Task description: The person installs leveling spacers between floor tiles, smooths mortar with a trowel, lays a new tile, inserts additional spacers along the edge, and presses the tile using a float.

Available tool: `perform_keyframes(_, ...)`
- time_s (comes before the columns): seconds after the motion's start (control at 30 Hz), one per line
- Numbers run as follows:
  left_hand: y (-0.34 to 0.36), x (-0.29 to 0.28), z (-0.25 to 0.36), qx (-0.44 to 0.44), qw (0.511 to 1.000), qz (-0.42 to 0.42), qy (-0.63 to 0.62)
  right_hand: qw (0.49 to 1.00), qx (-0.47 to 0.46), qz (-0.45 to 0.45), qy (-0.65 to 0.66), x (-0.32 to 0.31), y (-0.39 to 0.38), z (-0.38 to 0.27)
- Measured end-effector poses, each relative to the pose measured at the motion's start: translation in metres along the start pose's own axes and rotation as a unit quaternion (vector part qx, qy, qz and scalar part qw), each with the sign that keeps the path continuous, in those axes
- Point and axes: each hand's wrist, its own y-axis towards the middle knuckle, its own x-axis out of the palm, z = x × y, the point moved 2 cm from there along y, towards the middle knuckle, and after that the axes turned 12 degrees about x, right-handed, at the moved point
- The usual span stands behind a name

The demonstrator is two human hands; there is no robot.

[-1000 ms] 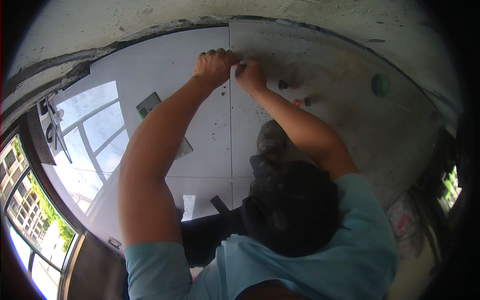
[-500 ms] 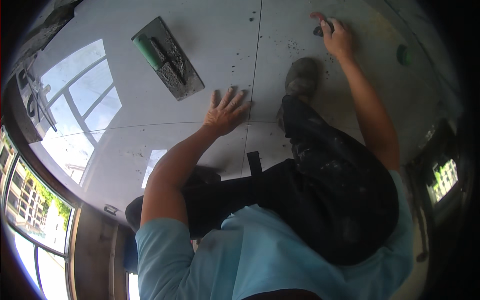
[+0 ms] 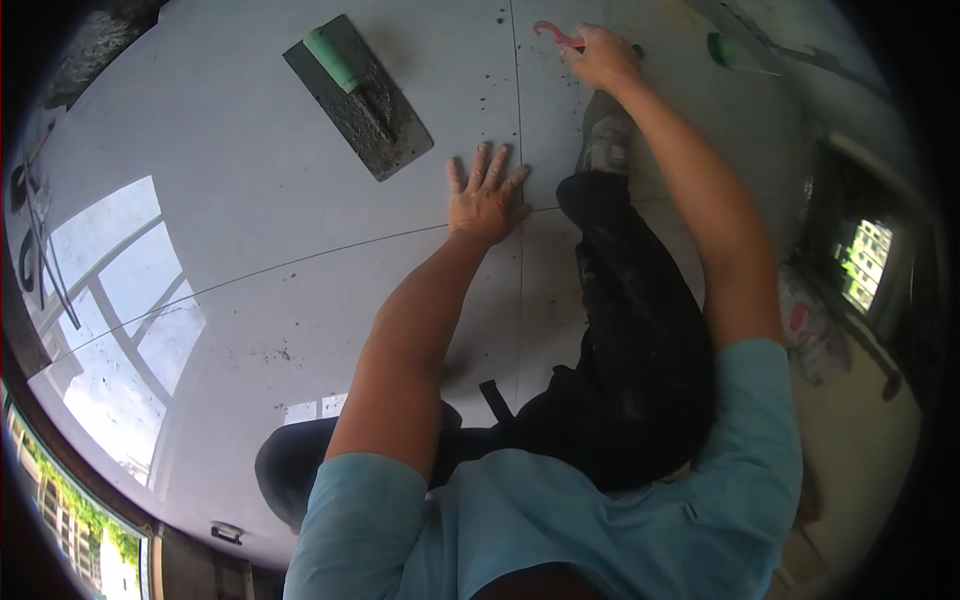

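My left hand point(image 3: 484, 205) lies flat with fingers spread on the glossy grey tiles point(image 3: 270, 185), beside the joint where they meet. Ahead and to its left a flat plastering trowel point(image 3: 395, 145) rests on the tiles, its green handle upward and its blade smeared with dark mortar. My right hand point(image 3: 605, 62) is closed around a small red hooked tool point(image 3: 552, 33). The curved end sticks out to the left toward the long joint; the fingers hide most of its grip. Just below that hand is my shoe point(image 3: 605, 140).
A green and dark round object point(image 3: 719, 49) lies at the far right. Dark crumbs are scattered along the joint. At the left edge are some thin dark tools point(image 3: 45, 250). A whitish bag point(image 3: 812, 330) sits at the right, and a small metal fitting point(image 3: 227, 532) at the lower left.
My right hand has moved left with the red hooked tool, closer to the long joint. My left hand stays flat on the tiles. The whole view has shifted.
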Motion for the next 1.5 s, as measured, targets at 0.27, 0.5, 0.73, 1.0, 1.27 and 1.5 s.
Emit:
perform_keyframes(0.27,0.008,-0.024,0.034,0.027,0.998,0.031,0.045,0.992,-0.069,0.092,0.054,-0.174,-0.201,0.065)
perform_keyframes(0.5,-0.013,0.044,0.013,0.065,0.985,0.105,0.117,0.985,-0.020,-0.084,0.152,-0.046,-0.206,0.079)
perform_keyframes(0.73,-0.016,0.033,0.032,0.241,0.966,0.086,0.043,0.900,-0.033,-0.159,0.404,0.069,-0.246,0.128)
perform_keyframes(1.0,-0.013,-0.024,0.119,-0.079,0.625,0.073,-0.773,0.594,-0.036,-0.144,0.791,0.049,-0.273,0.090)
perform_keyframes(1.27,0.007,-0.048,0.149,-0.070,0.821,0.114,-0.555,0.731,-0.097,-0.042,0.675,0.059,-0.268,0.127)
perform_keyframes(1.5,-0.041,-0.023,0.089,-0.177,0.843,0.144,-0.486,0.645,-0.009,-0.231,0.728,0.099,-0.281,0.066)
